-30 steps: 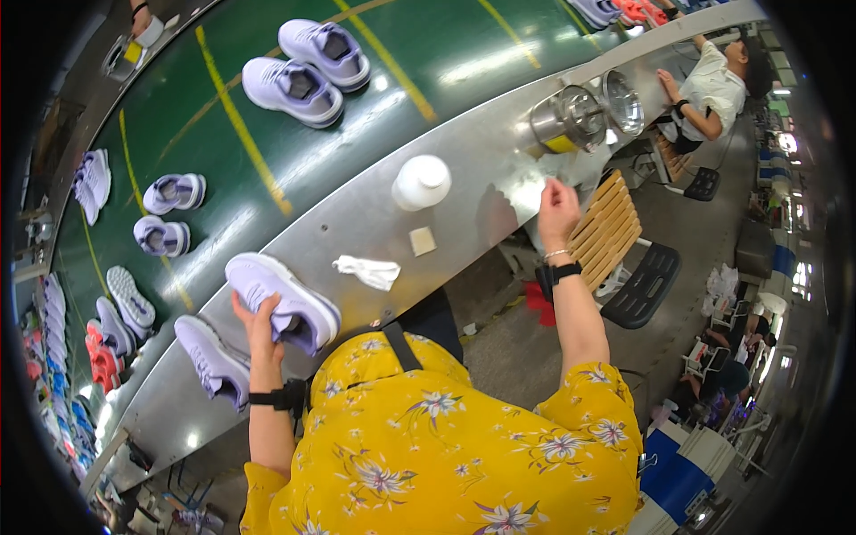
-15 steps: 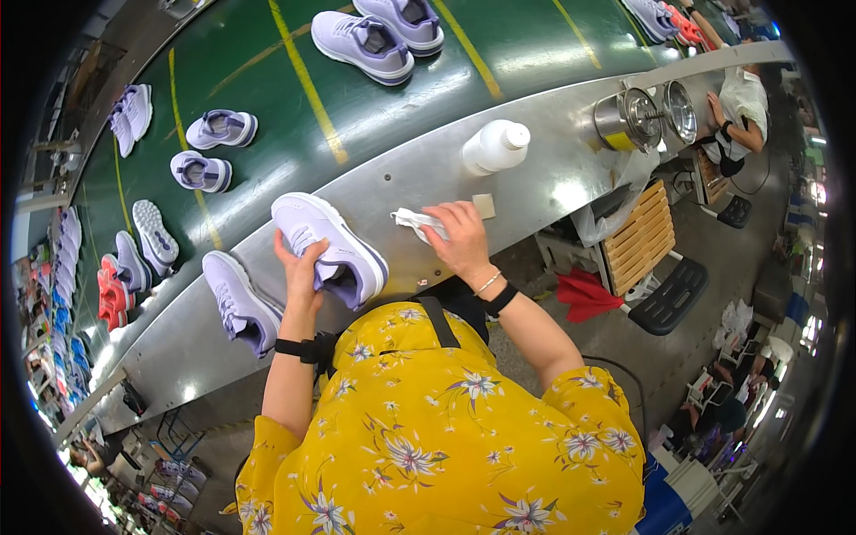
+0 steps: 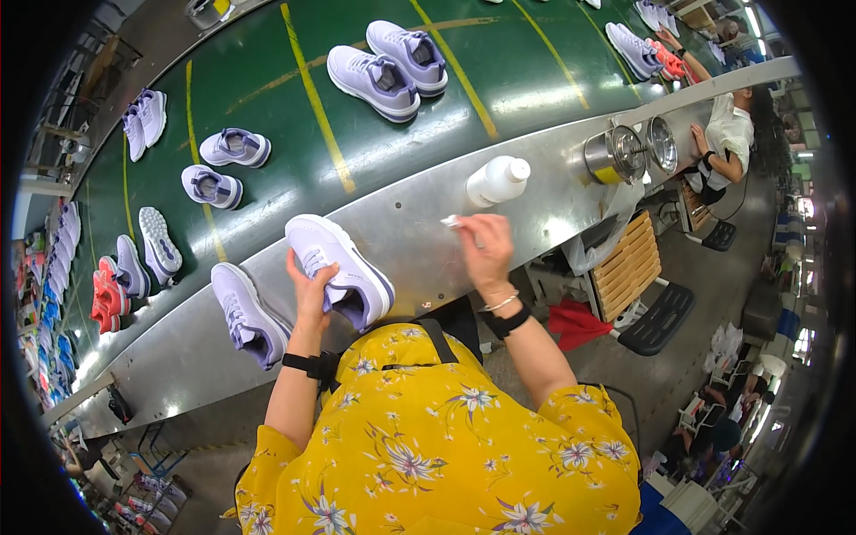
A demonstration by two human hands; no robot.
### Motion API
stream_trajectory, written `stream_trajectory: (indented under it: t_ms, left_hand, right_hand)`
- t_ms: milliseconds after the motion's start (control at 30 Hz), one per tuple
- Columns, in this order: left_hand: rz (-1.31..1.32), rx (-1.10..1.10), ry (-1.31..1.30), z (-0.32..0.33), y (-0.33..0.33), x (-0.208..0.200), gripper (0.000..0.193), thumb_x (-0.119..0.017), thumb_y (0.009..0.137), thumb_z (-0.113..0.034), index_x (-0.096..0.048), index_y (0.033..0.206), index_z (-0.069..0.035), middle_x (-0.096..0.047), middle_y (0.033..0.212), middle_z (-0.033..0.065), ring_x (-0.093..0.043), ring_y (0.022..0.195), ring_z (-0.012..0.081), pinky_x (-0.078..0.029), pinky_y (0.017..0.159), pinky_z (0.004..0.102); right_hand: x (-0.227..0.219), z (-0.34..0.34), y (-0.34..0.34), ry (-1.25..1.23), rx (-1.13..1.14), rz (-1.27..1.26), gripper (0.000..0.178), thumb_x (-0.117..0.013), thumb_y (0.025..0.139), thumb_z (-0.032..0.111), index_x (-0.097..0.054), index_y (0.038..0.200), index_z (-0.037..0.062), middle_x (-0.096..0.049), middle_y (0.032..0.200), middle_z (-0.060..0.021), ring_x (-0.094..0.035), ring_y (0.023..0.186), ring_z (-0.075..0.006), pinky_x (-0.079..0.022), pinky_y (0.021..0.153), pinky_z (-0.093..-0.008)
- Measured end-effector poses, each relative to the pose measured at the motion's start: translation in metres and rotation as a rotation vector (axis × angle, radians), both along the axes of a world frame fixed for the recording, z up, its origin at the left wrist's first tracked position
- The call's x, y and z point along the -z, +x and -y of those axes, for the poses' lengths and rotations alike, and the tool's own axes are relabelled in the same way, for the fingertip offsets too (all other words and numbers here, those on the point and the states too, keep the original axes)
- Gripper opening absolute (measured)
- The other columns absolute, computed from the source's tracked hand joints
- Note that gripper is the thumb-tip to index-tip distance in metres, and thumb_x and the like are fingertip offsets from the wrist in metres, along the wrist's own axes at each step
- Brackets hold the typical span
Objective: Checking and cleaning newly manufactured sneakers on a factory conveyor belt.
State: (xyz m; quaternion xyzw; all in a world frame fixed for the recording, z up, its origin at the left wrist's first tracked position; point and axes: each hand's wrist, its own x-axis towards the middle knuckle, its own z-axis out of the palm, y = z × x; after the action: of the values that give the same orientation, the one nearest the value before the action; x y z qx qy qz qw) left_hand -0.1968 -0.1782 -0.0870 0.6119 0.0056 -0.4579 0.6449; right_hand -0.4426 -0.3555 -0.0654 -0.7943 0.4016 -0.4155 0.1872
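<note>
From my remote seat I look down on a steel workbench point(image 3: 419, 241) that runs beside a green conveyor belt point(image 3: 294, 107), and my left hand point(image 3: 310, 287) is wrapped over the side of a pale lilac shoe point(image 3: 343, 267) at the centre of the frame — fingers curled over its upper, pinning it sole-down so it does not slide on the smooth metal. My right hand point(image 3: 486, 250) sits just right of centre, closed around a small white cloth point(image 3: 451, 221) whose end pokes out beyond the fingertips; the pinch looks like the grip one uses for wiping, though I cannot tell how tightly it is held. The cloth is apart from the shoe, over bare bench.

The shoe's twin point(image 3: 248, 314) lies just beside it at lower left, toe pointing down-frame, within easy reach of the same hand. A white bottle point(image 3: 496, 181) rests tilted on the bench just above the right hand — handy for the cloth — and two round metal tins point(image 3: 629, 152) stand farther right. More pairs of shoes point(image 3: 388, 67) ride the belt in the upper frame. At the upper right another worker point(image 3: 727, 138) leans at the same bench.
</note>
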Motion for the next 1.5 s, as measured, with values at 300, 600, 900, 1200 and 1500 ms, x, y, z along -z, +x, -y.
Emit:
stream_trajectory:
  t_ms: [300, 600, 900, 1200, 1500]
  left_hand:
    - [-0.002, 0.017, -0.018, 0.003, 0.000, 0.001, 0.106, -0.076, 0.076, -0.005, -0.007, 0.155, -0.020, -0.046, 0.133, 0.0222, -0.059, 0.114, 0.0326, -0.054, 0.092, 0.0448]
    - [-0.009, -0.025, -0.075, 0.000, -0.003, 0.016, 0.110, -0.077, 0.073, 0.001, -0.006, 0.154, -0.021, -0.047, 0.132, 0.0224, -0.059, 0.112, 0.0335, -0.056, 0.090, 0.0460]
    - [0.009, -0.021, -0.064, 0.008, -0.004, 0.014, 0.111, -0.080, 0.073, 0.000, -0.005, 0.152, -0.017, -0.044, 0.134, 0.0217, -0.059, 0.113, 0.0309, -0.056, 0.090, 0.0440]
    - [0.018, -0.009, -0.064, 0.011, -0.004, 0.018, 0.111, -0.078, 0.074, 0.001, -0.002, 0.153, -0.017, -0.043, 0.134, 0.0231, -0.060, 0.113, 0.0314, -0.056, 0.091, 0.0447]
    - [-0.041, 0.037, -0.050, 0.010, 0.001, 0.012, 0.112, -0.078, 0.072, 0.004, -0.003, 0.154, -0.017, -0.042, 0.137, 0.0212, -0.057, 0.118, 0.0313, -0.055, 0.093, 0.0453]
  right_hand:
    - [-0.046, 0.097, -0.023, -0.230, 0.238, -0.036, 0.016, -0.078, 0.081, 0.008, -0.078, 0.097, 0.0102, -0.065, 0.090, -0.0056, -0.059, 0.091, -0.0263, -0.050, 0.080, -0.0378]
    - [-0.029, 0.098, -0.029, -0.254, 0.160, -0.032, 0.012, -0.071, 0.087, 0.004, -0.074, 0.099, 0.0054, -0.066, 0.098, -0.0129, -0.066, 0.086, -0.0319, -0.055, 0.075, -0.0392]
    - [-0.019, 0.102, -0.041, -0.323, 0.069, -0.102, 0.014, -0.072, 0.090, 0.009, -0.072, 0.104, 0.0046, -0.068, 0.103, -0.0137, -0.069, 0.088, -0.0319, -0.057, 0.075, -0.0389]
    - [-0.012, 0.106, -0.042, -0.217, 0.032, -0.140, 0.043, -0.083, 0.080, 0.010, -0.065, 0.119, 0.0024, -0.072, 0.113, -0.0171, -0.071, 0.100, -0.0326, -0.057, 0.086, -0.0379]
    - [0.013, 0.124, -0.080, 0.257, 0.349, 0.377, 0.032, -0.075, 0.091, 0.012, -0.065, 0.118, -0.0032, -0.072, 0.111, -0.0100, -0.069, 0.093, -0.0171, -0.057, 0.083, -0.0332]
